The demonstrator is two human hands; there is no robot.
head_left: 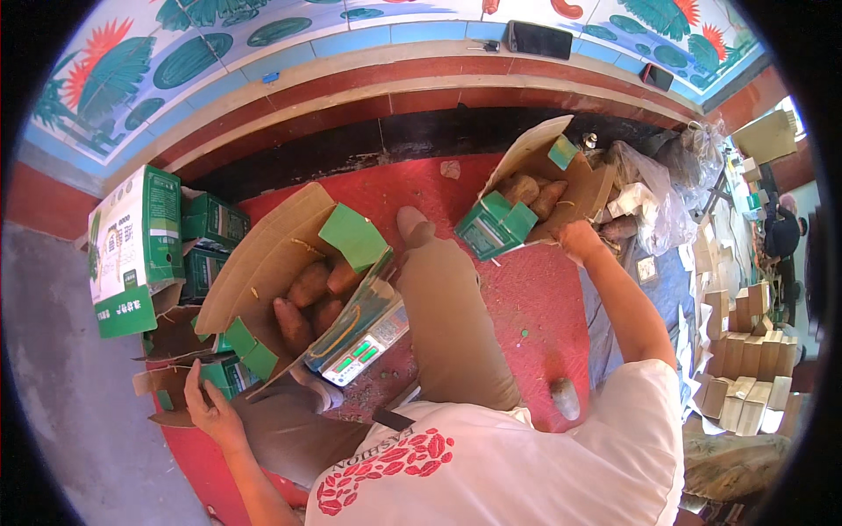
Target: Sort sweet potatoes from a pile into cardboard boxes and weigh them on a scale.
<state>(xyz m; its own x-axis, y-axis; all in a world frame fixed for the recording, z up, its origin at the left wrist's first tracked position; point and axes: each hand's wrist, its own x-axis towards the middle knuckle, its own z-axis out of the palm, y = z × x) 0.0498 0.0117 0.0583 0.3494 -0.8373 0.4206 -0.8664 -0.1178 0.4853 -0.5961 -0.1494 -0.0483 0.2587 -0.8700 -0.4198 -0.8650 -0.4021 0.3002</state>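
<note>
My right hand, its fingers curled, grips the near right edge of an open green cardboard box. Several reddish-brown sweet potatoes lie in that box, with its brown flaps standing up. At the lower left my left hand has its fingers apart next to the flap of another open carton; whether it touches the flap I cannot tell. Between my hands, a larger open box with sweet potatoes inside rests on or against a digital scale, whose display is lit green.
Green-and-white cartons are stacked at the left. Clear plastic bags lie right of the held box. A phone rests on the wall ledge. Flat-packed cardboard is piled far right, with another person behind. Red matting covers the floor.
</note>
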